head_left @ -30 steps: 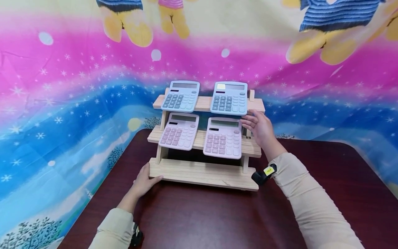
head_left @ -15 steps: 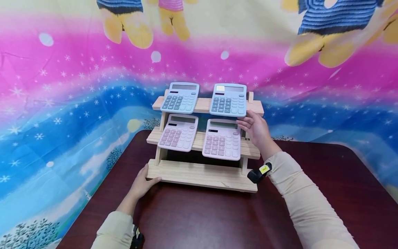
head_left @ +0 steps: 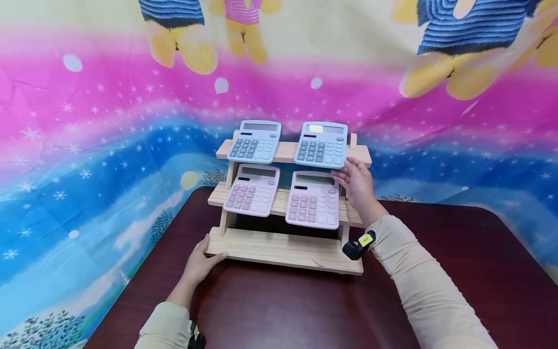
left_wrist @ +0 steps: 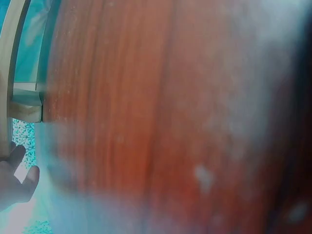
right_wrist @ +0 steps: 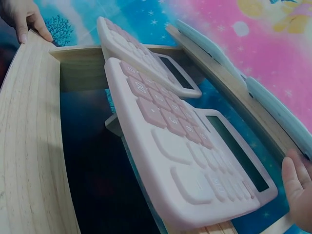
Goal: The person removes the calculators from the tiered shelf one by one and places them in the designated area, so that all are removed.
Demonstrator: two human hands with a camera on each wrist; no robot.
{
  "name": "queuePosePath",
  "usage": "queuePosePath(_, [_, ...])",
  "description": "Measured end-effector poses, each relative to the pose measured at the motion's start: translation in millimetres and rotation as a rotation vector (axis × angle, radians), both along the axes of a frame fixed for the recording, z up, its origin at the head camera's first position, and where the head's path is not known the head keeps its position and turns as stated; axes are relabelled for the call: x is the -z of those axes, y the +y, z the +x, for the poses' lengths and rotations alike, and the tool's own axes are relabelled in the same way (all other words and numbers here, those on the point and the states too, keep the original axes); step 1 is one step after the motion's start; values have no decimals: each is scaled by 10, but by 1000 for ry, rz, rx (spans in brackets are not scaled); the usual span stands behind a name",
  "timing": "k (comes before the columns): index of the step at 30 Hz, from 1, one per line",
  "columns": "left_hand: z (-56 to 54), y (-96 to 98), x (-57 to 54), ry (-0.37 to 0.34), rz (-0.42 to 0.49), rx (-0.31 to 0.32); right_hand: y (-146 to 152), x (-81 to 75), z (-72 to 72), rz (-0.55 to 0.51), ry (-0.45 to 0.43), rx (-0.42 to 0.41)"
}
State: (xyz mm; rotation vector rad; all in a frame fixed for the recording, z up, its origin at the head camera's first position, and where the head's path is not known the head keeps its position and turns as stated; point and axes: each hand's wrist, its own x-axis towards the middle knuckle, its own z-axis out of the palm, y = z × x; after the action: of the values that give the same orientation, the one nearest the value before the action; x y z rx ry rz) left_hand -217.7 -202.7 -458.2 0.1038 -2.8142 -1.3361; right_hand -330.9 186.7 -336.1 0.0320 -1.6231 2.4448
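- Left hand [head_left: 199, 261]: I see it gripping the front left corner of the wooden stand [head_left: 282, 199]; a tug could jolt the load.
- Right hand [head_left: 359, 184]: fingers loosely extended beside the right blue calculator [head_left: 321, 145], on the top shelf [head_left: 287, 151]; contact, I cannot tell.
- Risk: an uneven nudge might tip that calculator onto the right pink calculator [head_left: 313, 201], itself overhanging the middle shelf [head_left: 352, 212].

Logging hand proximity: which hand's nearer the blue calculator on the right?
Right. The right hand is by the lower right corner of that blue calculator, contact unclear; the left hand is farther off, at the left end of the bottom shelf.
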Motion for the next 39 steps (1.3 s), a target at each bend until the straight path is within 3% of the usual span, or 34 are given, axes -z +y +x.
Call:
queuePosePath(3, [4, -7, 22, 4, 13, -16, -5, 85, -85, 7, 25, 8])
queuePosePath(11, [-15, 0, 29, -3, 85, -52, -42, 16, -105, -35, -10, -30])
queuePosePath(15, [-28, -1, 23, -5, 127, -65, -161, -290, 149, -72, -80, -42])
queuePosePath(19, [-32, -6, 36, -4, 151, -79, -231, -457, 285, -120, -121, -58])
queuePosePath(26, [-33, 24, 70, 6, 171, -81, -176, -416, 296, -267, -122, -100])
queuePosePath(39, [-13, 23, 57, -8, 183, -93, -125, -394, 293, -388, -131, -121])
